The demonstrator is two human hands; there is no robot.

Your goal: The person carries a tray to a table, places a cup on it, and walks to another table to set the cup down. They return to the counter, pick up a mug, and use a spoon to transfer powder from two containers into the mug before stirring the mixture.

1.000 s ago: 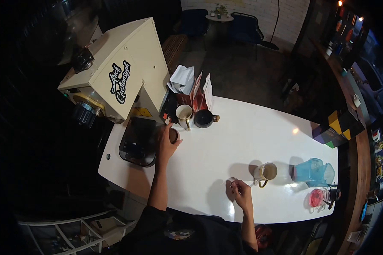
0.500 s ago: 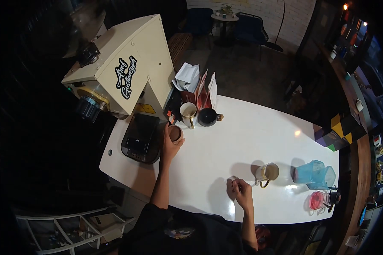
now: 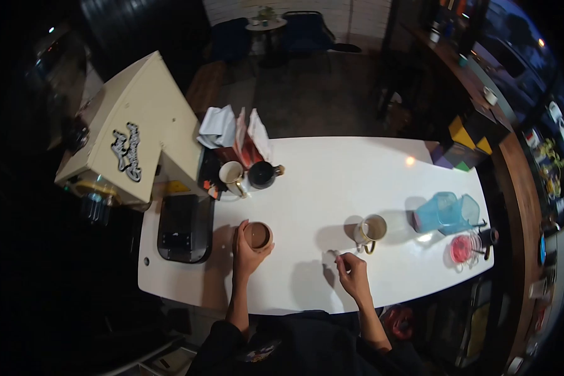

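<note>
My left hand [image 3: 249, 254] is wrapped round a brown cup [image 3: 257, 236] of brown liquid, at the left-middle of the white table. My right hand [image 3: 352, 271] is over the table near its front edge, fingers pinched together. Something small and thin may show at those fingertips, but I cannot make out what. A cream mug [image 3: 371, 229] with a gold-coloured handle stands just beyond my right hand, apart from it. A black scale-like device [image 3: 185, 229] lies left of my left hand, under the front of a cream machine [image 3: 122, 135].
Behind the cup stand another cream mug [image 3: 231, 175], a black bowl-like vessel [image 3: 261, 175] and upright bags [image 3: 252, 141]. At right are a blue translucent pitcher [image 3: 442, 212] and a glass vessel with red contents [image 3: 462, 249]. Dark boxes [image 3: 467, 144] sit beyond the table's far right corner.
My left hand has brought the cup away from the black device, rightward and nearer to me. My right hand stays pinched near the cream mug. The whole view has turned and shifted.
</note>
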